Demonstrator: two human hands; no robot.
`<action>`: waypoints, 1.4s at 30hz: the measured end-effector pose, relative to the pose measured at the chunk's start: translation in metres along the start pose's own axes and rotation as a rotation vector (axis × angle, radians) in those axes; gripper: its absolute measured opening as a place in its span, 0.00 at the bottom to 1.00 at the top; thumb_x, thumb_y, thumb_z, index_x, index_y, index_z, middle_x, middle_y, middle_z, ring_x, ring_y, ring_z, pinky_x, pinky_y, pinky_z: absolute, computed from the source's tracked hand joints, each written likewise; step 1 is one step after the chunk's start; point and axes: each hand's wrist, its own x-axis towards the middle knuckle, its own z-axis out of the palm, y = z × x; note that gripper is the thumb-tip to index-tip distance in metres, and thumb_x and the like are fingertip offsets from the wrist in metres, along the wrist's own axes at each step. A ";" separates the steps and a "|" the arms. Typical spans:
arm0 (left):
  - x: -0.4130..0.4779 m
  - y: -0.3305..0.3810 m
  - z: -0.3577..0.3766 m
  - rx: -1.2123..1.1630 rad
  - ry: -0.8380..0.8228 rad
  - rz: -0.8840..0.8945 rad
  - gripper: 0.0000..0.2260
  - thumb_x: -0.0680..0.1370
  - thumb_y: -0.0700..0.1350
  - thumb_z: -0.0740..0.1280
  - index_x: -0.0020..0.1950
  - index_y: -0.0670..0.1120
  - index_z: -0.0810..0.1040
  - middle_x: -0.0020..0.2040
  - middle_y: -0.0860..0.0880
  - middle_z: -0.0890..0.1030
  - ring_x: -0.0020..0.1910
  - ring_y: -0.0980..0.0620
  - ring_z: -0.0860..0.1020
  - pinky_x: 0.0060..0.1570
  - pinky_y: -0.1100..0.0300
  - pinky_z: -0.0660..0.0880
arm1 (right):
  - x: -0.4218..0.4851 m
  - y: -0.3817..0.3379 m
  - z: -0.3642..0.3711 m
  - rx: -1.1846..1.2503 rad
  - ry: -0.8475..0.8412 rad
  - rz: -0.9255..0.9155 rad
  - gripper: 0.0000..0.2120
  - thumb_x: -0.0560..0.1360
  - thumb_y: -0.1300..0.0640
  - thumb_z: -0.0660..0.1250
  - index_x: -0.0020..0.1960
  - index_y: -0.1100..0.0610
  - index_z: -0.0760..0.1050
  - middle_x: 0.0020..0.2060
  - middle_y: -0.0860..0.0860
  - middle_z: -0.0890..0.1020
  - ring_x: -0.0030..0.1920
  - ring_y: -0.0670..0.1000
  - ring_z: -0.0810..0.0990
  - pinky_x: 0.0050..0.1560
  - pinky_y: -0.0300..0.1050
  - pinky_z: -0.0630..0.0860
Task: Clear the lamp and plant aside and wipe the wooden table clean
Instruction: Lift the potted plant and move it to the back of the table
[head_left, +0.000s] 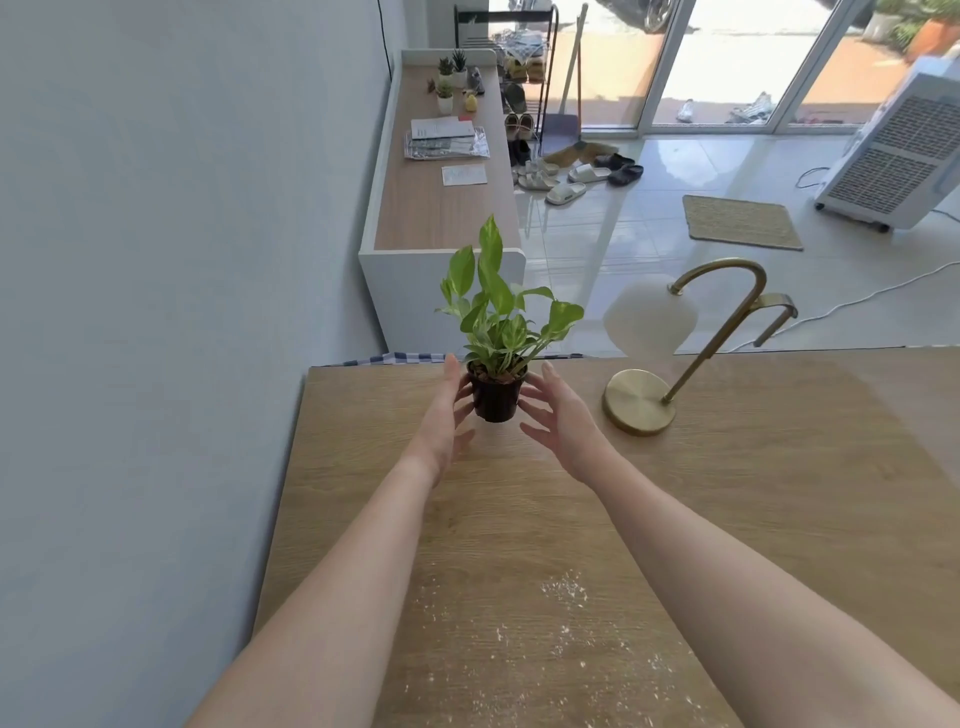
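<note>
Behind spread hands (498, 415), plant (501, 322) pot sides partly hidden, contact unclear.

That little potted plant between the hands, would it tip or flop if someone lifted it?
The potted plant probably lifts easily: its dark pot is small, narrower than the two hands beside it. It may be top-heavy, since the leaves rise taller and spread wider than the pot. The thin stems would likely sway.

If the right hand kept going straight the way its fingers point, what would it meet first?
Most likely the black pot of the plant: the right hand is open beside it, fingers aimed up and slightly inward at its right side. Whether they already touch is unclear. The lamp lies off to the right, outside that line.
</note>
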 end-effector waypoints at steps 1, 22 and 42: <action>0.003 -0.002 -0.001 0.005 0.003 -0.001 0.35 0.80 0.77 0.52 0.77 0.56 0.75 0.75 0.54 0.76 0.75 0.50 0.73 0.79 0.39 0.65 | 0.003 0.002 0.001 0.003 0.007 0.006 0.20 0.85 0.36 0.59 0.66 0.47 0.80 0.68 0.49 0.80 0.69 0.51 0.79 0.73 0.57 0.75; -0.004 -0.030 -0.009 0.011 0.015 -0.030 0.35 0.81 0.76 0.52 0.82 0.60 0.69 0.76 0.55 0.75 0.77 0.49 0.72 0.78 0.43 0.68 | -0.001 0.034 -0.003 0.060 0.005 0.045 0.23 0.85 0.39 0.61 0.75 0.47 0.75 0.71 0.48 0.79 0.69 0.51 0.79 0.68 0.57 0.78; -0.167 -0.092 -0.042 0.275 0.352 0.142 0.39 0.81 0.74 0.55 0.82 0.50 0.71 0.80 0.52 0.72 0.80 0.52 0.68 0.80 0.49 0.61 | -0.128 0.056 -0.063 -0.176 -0.124 -0.042 0.24 0.86 0.36 0.57 0.75 0.46 0.76 0.71 0.50 0.80 0.73 0.52 0.76 0.72 0.62 0.75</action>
